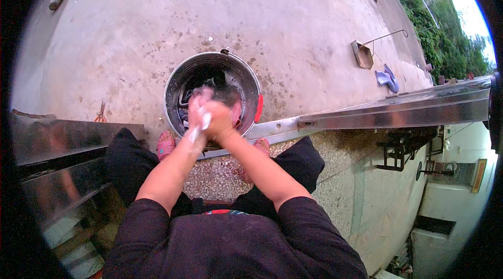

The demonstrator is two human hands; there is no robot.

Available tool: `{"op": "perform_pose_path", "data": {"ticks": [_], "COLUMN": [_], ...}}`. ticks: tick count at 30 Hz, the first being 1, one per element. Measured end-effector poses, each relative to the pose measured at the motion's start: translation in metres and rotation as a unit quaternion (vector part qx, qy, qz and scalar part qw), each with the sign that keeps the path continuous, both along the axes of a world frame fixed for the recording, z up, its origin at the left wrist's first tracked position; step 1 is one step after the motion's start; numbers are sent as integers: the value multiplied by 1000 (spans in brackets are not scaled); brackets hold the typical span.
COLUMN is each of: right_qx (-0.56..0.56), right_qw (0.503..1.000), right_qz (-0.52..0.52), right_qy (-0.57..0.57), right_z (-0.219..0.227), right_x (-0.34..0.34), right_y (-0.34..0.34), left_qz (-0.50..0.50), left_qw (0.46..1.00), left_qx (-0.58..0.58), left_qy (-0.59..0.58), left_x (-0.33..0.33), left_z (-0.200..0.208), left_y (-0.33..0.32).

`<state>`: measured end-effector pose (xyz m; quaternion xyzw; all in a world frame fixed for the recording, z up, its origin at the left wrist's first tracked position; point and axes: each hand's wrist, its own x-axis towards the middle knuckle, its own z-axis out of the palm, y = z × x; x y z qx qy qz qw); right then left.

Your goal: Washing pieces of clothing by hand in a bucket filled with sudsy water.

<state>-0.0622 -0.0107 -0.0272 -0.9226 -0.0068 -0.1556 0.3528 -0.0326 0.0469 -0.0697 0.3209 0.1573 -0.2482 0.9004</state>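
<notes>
Both my hands are together over a round metal bucket [173, 77], smeared by motion. My left hand [197, 110] points down toward the bucket, and its fingers are too blurred to read. Pressed against it from the right, my right hand [219, 121] is closed. A white patch [206, 121] shows between the hands; whether it is foam or something solid I cannot tell. White streaks also mark my left wrist. Inside the bucket lie dark cloth [184, 97] and red-and-white striped cloth [237, 113], partly behind my hands. A red grip [259, 107] sits on the bucket's right side.
The bucket stands on concrete [293, 28] before a metal door sill [277, 128], my pink sandals [166, 144] behind it. Door panels flank me, left [78, 137] and right [393, 109]. Farther right are a long-handled dustpan [362, 55] and a blue cloth [386, 78].
</notes>
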Motion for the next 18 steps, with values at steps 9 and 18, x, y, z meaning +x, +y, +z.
{"op": "perform_pose_path", "data": {"ticks": [9, 18], "right_qx": [5, -12], "right_qw": [990, 993], "right_qz": [20, 18], "right_qy": [-141, -114], "right_z": [17, 24], "right_x": [-10, -12], "right_y": [26, 30], "left_qz": [-119, -6], "left_qw": [972, 992], "left_qx": [176, 67], "left_qy": [-102, -105], "left_x": [13, -5], "left_z": [11, 50], "left_y": [24, 18]}}
